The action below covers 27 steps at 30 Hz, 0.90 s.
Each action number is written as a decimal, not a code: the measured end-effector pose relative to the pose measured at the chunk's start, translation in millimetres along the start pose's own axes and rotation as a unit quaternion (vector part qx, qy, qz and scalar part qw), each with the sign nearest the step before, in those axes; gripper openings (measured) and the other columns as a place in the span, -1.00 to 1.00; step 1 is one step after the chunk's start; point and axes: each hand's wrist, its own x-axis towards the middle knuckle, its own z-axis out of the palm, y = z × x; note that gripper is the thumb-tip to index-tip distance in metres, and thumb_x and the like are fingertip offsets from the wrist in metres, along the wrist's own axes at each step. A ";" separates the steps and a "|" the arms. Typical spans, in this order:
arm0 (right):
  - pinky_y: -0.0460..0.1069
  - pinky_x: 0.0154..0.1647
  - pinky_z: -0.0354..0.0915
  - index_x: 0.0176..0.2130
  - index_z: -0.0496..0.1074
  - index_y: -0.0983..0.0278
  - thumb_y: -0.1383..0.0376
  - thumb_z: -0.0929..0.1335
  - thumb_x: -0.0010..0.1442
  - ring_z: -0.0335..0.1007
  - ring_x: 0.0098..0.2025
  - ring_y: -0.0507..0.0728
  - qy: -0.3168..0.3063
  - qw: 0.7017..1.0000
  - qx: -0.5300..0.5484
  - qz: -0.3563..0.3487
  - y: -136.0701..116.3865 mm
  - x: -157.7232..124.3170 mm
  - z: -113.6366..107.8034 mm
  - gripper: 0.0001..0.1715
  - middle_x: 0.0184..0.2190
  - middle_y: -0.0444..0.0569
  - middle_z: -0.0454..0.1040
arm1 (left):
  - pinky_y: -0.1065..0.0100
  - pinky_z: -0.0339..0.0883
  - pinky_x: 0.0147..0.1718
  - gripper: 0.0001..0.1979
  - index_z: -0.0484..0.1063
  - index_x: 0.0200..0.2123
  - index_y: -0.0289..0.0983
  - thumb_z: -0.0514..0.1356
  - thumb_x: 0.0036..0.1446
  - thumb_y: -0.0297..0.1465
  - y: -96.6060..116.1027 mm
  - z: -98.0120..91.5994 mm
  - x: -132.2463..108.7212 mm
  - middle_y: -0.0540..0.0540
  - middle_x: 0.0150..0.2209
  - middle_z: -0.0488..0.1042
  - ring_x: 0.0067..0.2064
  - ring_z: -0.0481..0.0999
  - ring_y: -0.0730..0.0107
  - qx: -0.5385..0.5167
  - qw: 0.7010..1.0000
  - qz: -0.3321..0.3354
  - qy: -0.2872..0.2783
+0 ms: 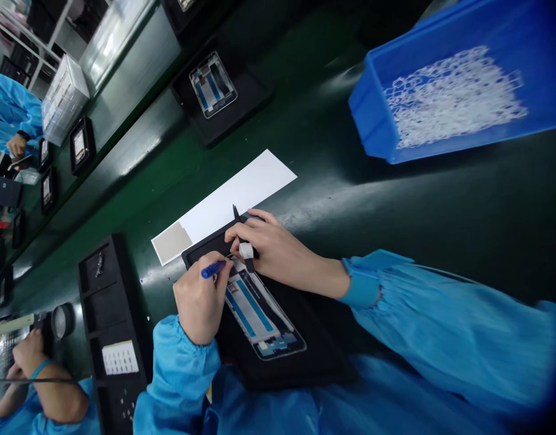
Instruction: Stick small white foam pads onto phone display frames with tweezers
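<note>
A phone frame [260, 311] with two blue strips lies in a black tray [314, 356] in front of me. My left hand [199, 296] is closed around a slim blue pen-like tool [213, 269] over the frame's far end; its tip is hidden by my fingers. From the right, my right hand [278, 254] reaches over the tray's far edge, its fingers closed on black tweezers [236, 213]. A white wrapped piece [246, 250] shows below those fingers, close to the frame. Just beyond the tray is a white paper strip [232, 196] with a beige patch at one end.
A blue bin [373, 109] of white plastic rings stands at the upper right. Another phone frame [213, 84] sits in a tray farther back. On the left is a compartmented black tray [108, 308] with small parts. Co-workers' arms [55, 386] show at the left edge.
</note>
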 end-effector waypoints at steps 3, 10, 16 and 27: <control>0.33 0.27 0.02 -0.17 0.25 0.20 0.59 0.22 -0.03 0.42 -0.24 0.14 0.002 1.000 0.005 0.001 0.4 -0.3 0.8 -0.56 -0.33 -0.11 0.46 | 0.46 0.27 -0.48 -0.93 0.38 -0.22 -0.26 0.16 0.28 -0.38 1.4 0.1 1.3 -0.02 -0.35 0.59 -0.42 0.57 0.45 -0.006 1.000 -0.003 -0.004; 0.32 0.27 0.01 -0.21 0.26 0.18 0.56 0.26 0.04 0.42 -0.26 0.14 -0.009 1.000 0.011 0.015 -1.1 -0.3 0.6 -0.64 -0.39 -0.16 0.47 | 0.48 0.36 -0.40 -0.93 0.42 -0.26 -0.24 0.18 0.26 -0.36 -4.7 9.6 0.4 -0.04 -0.32 0.58 -0.34 0.60 0.41 -0.114 0.990 -0.066 -0.042; 0.33 0.26 0.02 -0.20 0.26 0.18 0.53 0.28 0.08 0.43 -0.30 0.14 -0.016 1.000 0.006 0.011 -2.3 -1.2 0.1 -0.69 -0.44 -0.20 0.48 | 0.32 0.45 -0.17 -0.95 0.34 -0.28 -0.25 0.11 0.27 -0.44 -22.6 3.2 -17.0 -0.08 -0.27 0.52 -0.18 0.60 0.34 -0.308 0.915 -0.203 0.161; 0.38 0.26 0.05 -0.21 0.30 0.16 0.42 0.25 0.21 0.50 -0.19 0.18 -0.036 0.999 -0.014 0.007 -0.3 -2.7 -2.4 -0.83 -0.32 -0.12 0.54 | 0.33 0.22 -0.44 -0.61 0.46 0.04 -0.14 0.20 0.14 -0.51 -3.4 19.0 -38.0 -0.01 -0.40 0.34 -0.42 0.35 0.37 0.062 0.994 0.008 -0.084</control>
